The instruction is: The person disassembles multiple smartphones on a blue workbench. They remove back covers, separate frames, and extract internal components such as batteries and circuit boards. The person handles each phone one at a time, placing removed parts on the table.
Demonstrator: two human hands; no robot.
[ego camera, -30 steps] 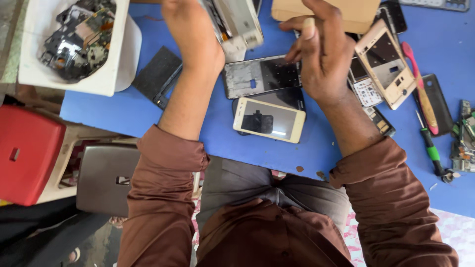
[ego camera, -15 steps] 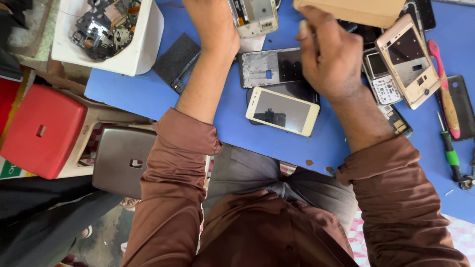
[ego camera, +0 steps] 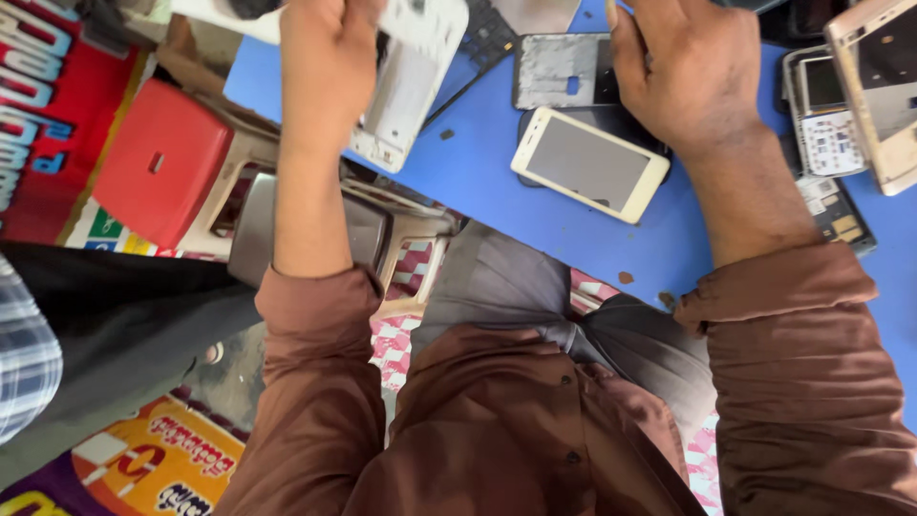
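Left hand (ego camera: pixel 325 57) grasping white phone frame (ego camera: pixel 411 81), held tilted above blue table (ego camera: pixel 478 182) near its left edge. Right hand (ego camera: pixel 683 72) resting palm-down on dark phone parts (ego camera: pixel 559 72); grip state impossible to tell. White smartphone (ego camera: pixel 590 162) lying flat, just below right hand. Red stool (ego camera: pixel 158 162) left of table. Red printed banner (ego camera: pixel 43 105) far left; orange-purple printed sheet (ego camera: pixel 143 463) on floor, bottom left.

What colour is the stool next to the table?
The stool is red, seen in the head view, below the left hand.
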